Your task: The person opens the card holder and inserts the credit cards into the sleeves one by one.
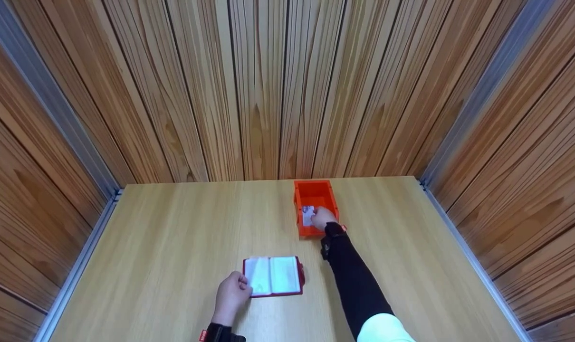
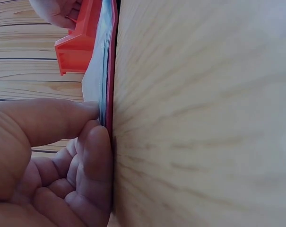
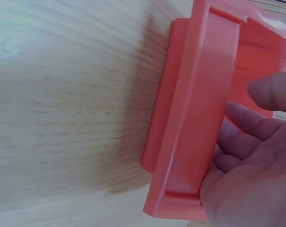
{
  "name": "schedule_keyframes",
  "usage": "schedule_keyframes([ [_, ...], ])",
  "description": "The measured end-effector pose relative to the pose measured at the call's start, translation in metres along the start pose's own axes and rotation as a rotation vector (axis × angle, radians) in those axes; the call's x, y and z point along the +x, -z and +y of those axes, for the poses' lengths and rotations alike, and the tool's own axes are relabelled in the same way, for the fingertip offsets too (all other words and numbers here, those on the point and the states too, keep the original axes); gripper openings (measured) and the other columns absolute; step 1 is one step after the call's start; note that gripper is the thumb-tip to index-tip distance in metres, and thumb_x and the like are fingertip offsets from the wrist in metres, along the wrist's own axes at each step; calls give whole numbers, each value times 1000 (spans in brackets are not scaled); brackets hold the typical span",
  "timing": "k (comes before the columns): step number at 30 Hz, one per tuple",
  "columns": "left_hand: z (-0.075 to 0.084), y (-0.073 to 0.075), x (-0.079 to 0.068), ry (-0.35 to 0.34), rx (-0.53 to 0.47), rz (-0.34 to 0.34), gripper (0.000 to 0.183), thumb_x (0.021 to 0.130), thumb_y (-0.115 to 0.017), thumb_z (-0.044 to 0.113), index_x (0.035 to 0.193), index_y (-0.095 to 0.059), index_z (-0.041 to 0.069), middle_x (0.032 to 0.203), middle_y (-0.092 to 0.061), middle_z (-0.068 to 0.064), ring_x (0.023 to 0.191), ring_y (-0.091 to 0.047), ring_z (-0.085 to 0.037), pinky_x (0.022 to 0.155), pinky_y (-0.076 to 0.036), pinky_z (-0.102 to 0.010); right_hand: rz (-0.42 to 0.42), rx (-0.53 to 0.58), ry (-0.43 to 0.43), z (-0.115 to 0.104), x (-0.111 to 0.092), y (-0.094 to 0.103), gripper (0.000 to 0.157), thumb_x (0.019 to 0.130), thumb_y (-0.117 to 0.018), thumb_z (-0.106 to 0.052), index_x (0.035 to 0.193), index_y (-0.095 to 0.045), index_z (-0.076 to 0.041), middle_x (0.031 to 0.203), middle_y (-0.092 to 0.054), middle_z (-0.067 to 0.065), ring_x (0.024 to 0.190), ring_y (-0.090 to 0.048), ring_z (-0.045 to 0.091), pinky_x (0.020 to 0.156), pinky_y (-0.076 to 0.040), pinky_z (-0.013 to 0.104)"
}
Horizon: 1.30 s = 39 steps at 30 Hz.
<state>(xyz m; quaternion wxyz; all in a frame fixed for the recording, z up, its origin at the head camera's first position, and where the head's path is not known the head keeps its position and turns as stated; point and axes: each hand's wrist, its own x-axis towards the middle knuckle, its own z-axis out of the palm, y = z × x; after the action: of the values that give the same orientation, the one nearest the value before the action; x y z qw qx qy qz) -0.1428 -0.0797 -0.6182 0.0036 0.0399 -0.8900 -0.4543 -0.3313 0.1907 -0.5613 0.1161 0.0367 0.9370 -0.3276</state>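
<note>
A small red-covered album (image 1: 284,275) lies spread on the table, its pale, glossy pages facing up. At its left edge, my left hand (image 1: 233,290) pinches the pages and cover between thumb and index finger; the left wrist view shows the thumb (image 2: 81,113) on the page edges. Farther back, my right hand (image 1: 324,218) reaches into an orange bin (image 1: 314,189). A white card with a purple print (image 1: 307,216) lies in the bin beside the fingertips. In the right wrist view, the thumb (image 3: 270,92) stands apart from the loosely bent fingers, and the card is hidden.
The light wooden table (image 1: 173,228) meets a wood-plank wall (image 1: 259,95) at the back, close behind the bin. Plank walls with grey metal rails (image 1: 473,256) stand at both sides. The bin's low front lip (image 3: 199,109) faces the album side.
</note>
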Motion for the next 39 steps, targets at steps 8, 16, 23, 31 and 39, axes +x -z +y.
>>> schedule_keyframes([
  [8, 1, -1, 1, 44, -3, -19, 16, 75, -65, -4, 88, -59, 2, 77, -55, -2, 71, -54, -18, 65, -48, -34, 11, 0, -15, -2, -1, 0, 39, 98, -49, -8, 133, -51, 9, 133, -56, 23, 118, -54, 33, 104, -40, 43],
  [16, -1, -2, 2, 24, 10, 4, 16, 75, -67, -4, 86, -57, 2, 74, -55, -1, 68, -52, -17, 62, -45, -33, 27, 13, 29, -1, 0, -1, 41, 95, -48, -7, 131, -52, 13, 132, -56, 27, 121, -54, 37, 104, -40, 45],
  [23, 1, -2, 3, 67, 8, -16, 17, 77, -70, -3, 87, -57, 3, 76, -55, -2, 71, -53, -18, 64, -46, -33, -1, 32, -26, -7, -3, 1, 40, 96, -48, -5, 133, -52, 10, 132, -56, 24, 116, -54, 33, 103, -41, 43],
  [31, 0, 0, 1, 31, 6, -13, 17, 76, -68, -5, 86, -57, 2, 76, -56, -2, 72, -54, -18, 66, -48, -35, -15, 37, -27, -5, 0, 2, 40, 95, -48, -3, 132, -51, 11, 132, -56, 24, 117, -53, 34, 104, -40, 43],
  [39, 1, -1, 2, 51, -8, -19, 16, 77, -69, -4, 87, -57, 2, 76, -55, -2, 71, -53, -17, 65, -47, -34, -1, 77, -67, -4, 7, -1, 34, 95, -49, -3, 126, -55, 9, 119, -60, 21, 105, -54, 34, 99, -43, 45],
])
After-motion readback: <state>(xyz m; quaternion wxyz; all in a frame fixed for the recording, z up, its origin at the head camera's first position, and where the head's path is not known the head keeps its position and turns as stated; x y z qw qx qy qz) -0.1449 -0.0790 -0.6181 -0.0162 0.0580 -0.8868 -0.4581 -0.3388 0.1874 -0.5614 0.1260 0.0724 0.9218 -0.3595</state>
